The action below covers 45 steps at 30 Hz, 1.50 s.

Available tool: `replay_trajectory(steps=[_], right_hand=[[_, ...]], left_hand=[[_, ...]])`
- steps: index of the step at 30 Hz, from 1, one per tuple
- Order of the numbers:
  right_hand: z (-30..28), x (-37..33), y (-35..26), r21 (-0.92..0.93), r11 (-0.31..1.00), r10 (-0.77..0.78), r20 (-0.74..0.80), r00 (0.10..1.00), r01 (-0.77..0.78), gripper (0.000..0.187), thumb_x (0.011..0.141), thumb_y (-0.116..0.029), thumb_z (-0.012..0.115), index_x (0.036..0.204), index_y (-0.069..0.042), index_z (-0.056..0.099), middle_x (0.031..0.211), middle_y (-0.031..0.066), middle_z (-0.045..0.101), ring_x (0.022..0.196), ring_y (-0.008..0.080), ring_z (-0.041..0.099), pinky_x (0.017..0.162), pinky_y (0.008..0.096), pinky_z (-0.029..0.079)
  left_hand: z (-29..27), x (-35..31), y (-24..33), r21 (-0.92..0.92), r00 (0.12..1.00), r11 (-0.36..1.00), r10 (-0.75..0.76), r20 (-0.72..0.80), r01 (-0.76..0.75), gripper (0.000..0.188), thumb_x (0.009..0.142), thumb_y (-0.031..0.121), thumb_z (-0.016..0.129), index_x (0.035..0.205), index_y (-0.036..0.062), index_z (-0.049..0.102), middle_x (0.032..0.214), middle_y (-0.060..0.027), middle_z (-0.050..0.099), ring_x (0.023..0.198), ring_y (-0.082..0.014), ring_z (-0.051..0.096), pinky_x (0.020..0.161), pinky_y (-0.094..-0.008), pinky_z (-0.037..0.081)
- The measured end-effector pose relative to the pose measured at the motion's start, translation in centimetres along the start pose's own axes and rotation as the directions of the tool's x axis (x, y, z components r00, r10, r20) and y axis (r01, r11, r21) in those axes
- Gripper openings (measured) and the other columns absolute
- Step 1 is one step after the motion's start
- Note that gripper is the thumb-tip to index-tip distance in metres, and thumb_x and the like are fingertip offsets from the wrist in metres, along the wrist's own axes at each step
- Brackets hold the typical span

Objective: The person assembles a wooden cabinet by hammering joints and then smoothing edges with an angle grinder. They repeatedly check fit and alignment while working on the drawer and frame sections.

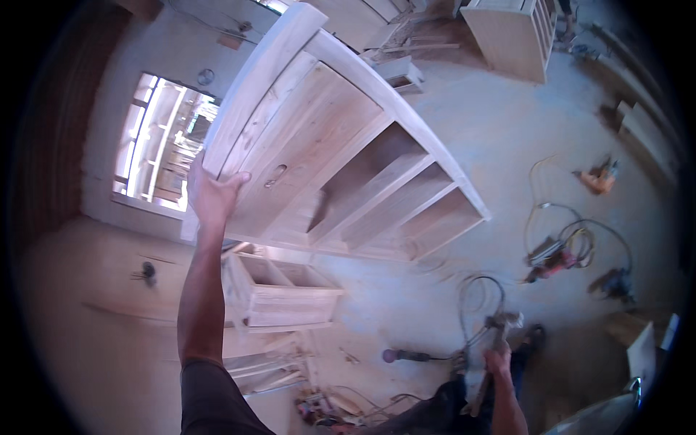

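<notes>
A pale wooden cabinet (362,177) stands tilted across the upper middle, with a flat door panel and several open compartments. My left hand (214,194) grips its left edge, the thumb lying over the front face and the fingers behind, out of sight. On the door panel is a small oval slot (275,175). At the lower right, my right hand (498,360) is closed around the handle of a hammer (505,320). The hammer's head points up and away from me, apart from the cabinet.
A smaller wooden unit with compartments (293,304) sits below the cabinet. Corded power tools, one red (554,262) and one dark with a purple end (406,355), lie on the floor, cables looping nearby. Another cabinet (507,36) stands far right. A bright window (163,141) is at left.
</notes>
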State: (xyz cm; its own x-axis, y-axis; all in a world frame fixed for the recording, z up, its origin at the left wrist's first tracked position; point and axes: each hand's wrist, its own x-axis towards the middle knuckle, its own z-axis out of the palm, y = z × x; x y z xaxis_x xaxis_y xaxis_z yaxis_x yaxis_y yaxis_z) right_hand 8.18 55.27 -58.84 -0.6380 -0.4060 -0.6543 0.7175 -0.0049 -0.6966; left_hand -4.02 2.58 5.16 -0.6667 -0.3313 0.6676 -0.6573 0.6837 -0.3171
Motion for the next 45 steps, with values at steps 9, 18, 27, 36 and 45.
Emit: replay_trajectory(steps=[9, 18, 27, 36, 45], right_hand=[[13.7, 5.2, -38.8, -0.539, 0.524, -0.667, 0.222, 0.711, 0.66, 0.022, 0.084, -0.011, 0.063, 0.105, -0.007, 0.062, 0.088, 0.0251, 0.066, 0.084, 0.0498, 0.063, 0.07, 0.0478, 0.053], [24.7, 8.1, -62.0, -0.418, -0.416, -0.742, 0.669, -0.036, 0.808, 0.034, 0.055, -0.01, 0.07, 0.087, -0.009, 0.056, 0.076, 0.0091, 0.062, 0.067, 0.0331, 0.063, 0.063, 0.0417, 0.05], [26.8, 8.3, -64.3, -0.466, -0.451, -0.668, 0.742, 0.058, 0.762, 0.035, 0.067, -0.015, 0.074, 0.101, -0.016, 0.066, 0.077, 0.0072, 0.063, 0.074, 0.0318, 0.067, 0.066, 0.0441, 0.054], [28.4, 7.6, -61.0, -0.723, 0.012, -0.674, 0.504, 0.54, 0.691, 0.046, 0.081, -0.005, 0.069, 0.126, -0.002, 0.063, 0.114, 0.0254, 0.069, 0.103, 0.0355, 0.07, 0.087, 0.0378, 0.054], [37.4, 1.4, -56.9, -0.522, -0.541, -0.638, 0.766, 0.083, 0.66, 0.02, 0.076, -0.009, 0.068, 0.096, -0.008, 0.064, 0.081, 0.0135, 0.065, 0.074, 0.0368, 0.066, 0.064, 0.0453, 0.052]], left_hand=[[0.3, 0.5, -0.3, -0.025, 1.0, 1.0, -0.008, -0.03, 0.007, 0.102, 0.053, 0.034, 0.096, 0.139, 0.0065, 0.048, 0.133, -0.0159, 0.06, 0.125, -0.0354, 0.055, 0.105, -0.0455, 0.043], [1.5, 1.1, 0.9, -0.095, 0.997, 0.995, -0.036, -0.072, 0.029, 0.095, 0.053, 0.037, 0.094, 0.132, 0.0045, 0.053, 0.134, -0.0129, 0.061, 0.124, -0.0331, 0.056, 0.105, -0.0447, 0.043], [2.1, 1.4, 0.9, -0.102, 0.99, 0.995, 0.006, -0.14, -0.021, 0.096, 0.05, 0.033, 0.095, 0.131, 0.0059, 0.052, 0.135, -0.0109, 0.061, 0.126, -0.0315, 0.055, 0.103, -0.0423, 0.044], [3.6, 0.1, -1.6, -0.145, 0.981, 0.988, -0.081, -0.175, 0.056, 0.077, 0.06, 0.036, 0.086, 0.126, 0.0046, 0.062, 0.126, -0.0197, 0.063, 0.119, -0.0388, 0.058, 0.102, -0.0505, 0.046], [4.7, -1.1, -3.4, -0.306, 0.926, 0.943, 0.002, -0.378, -0.127, 0.073, 0.063, 0.017, 0.082, 0.13, 0.0074, 0.055, 0.142, -0.0186, 0.045, 0.134, -0.0411, 0.041, 0.108, -0.0565, 0.035]])
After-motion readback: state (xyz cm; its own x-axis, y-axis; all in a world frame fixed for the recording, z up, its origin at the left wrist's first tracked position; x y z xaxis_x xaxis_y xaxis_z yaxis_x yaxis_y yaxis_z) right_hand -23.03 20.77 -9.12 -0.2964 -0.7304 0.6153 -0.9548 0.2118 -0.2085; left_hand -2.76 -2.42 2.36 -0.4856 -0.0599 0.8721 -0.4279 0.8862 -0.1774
